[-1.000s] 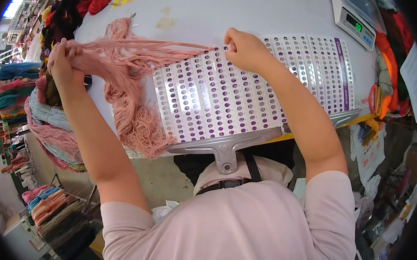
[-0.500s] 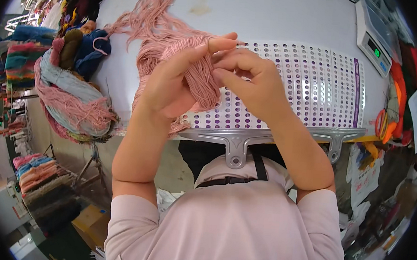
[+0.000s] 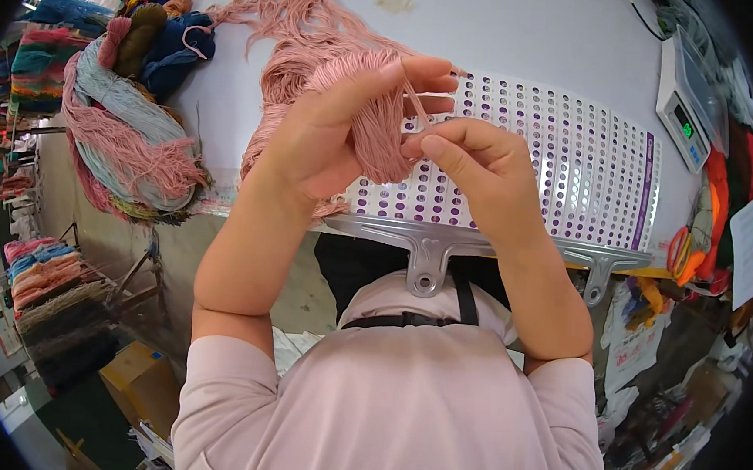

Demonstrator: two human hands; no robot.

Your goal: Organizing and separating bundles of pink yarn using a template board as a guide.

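Note:
A looped bundle of pink yarn [image 3: 378, 143] hangs over the palm of my left hand [image 3: 323, 131], held between the thumb side and the fingers, which point right. With thumb and forefinger closed, my right hand [image 3: 486, 173] pinches a thin pink strand [image 3: 418, 107] just right of the bundle. That strand runs up toward my left fingertips. A larger loose heap of pink yarn [image 3: 288, 63] lies on the table behind and left of my left hand, its strands spreading toward the far side.
Under my hands lies a white card with rows of purple-rimmed holes [image 3: 556, 160], with a grey metal clamp bar [image 3: 428, 247] along its near edge. A digital scale [image 3: 687, 108] stands at right. Blue-and-pink skeins [image 3: 130, 139] lie left; orange yarn [image 3: 713, 224] hangs at the right edge.
My right hand has drawn slightly away from the bundle, and a taut strand now shows between the hands. My left fingers have spread apart more. The whole view has shifted a little.

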